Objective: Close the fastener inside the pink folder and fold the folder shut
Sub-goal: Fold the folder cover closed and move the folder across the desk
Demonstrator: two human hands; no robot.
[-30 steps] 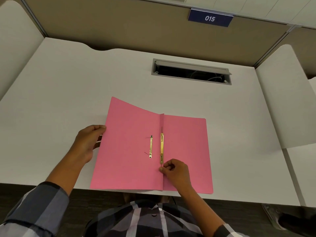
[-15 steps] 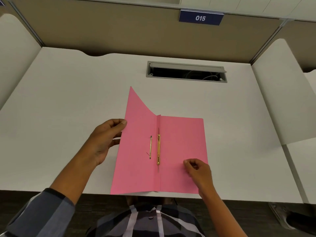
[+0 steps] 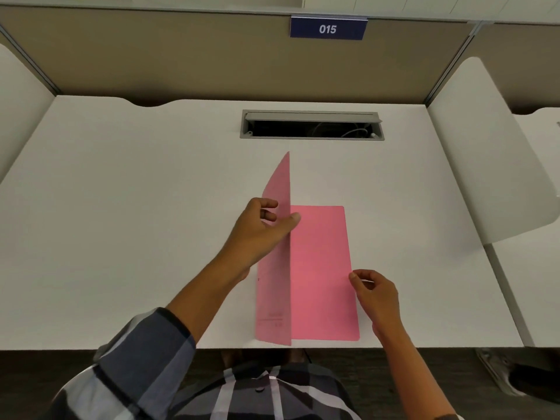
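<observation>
The left hand [image 3: 260, 234] pinches the free long edge of the pink folder's [image 3: 321, 268] front cover [image 3: 275, 268], thumb on the inner face and fingers curled behind the outer one. That cover now stands almost upright on the fold; half a second ago it was only part-raised and leaning left, and a second ago it lay nearly flat on the white desk [image 3: 121, 222]. The left hand has travelled with it, from the folder's left edge to above the spine.

The right hand [image 3: 375, 295] has slid away from the spine to the outer right edge of the back cover [image 3: 327, 283]. Thumb and forefinger are drawn close together at that edge, but whether they actually nip the card or merely touch it cannot be told. The back cover lies flat near the front edge of the desk.

The gold fastener, plain to see in both earlier pictures, is now hidden behind the raised cover, so its state cannot be read.

Further back, the recessed cable tray [image 3: 312, 125] is set into the desk with its grey lid tipped open; pale cables show inside the dark opening. Above it, on the partition [image 3: 181, 56], hangs a blue plate [image 3: 328, 28] reading 015.
</observation>
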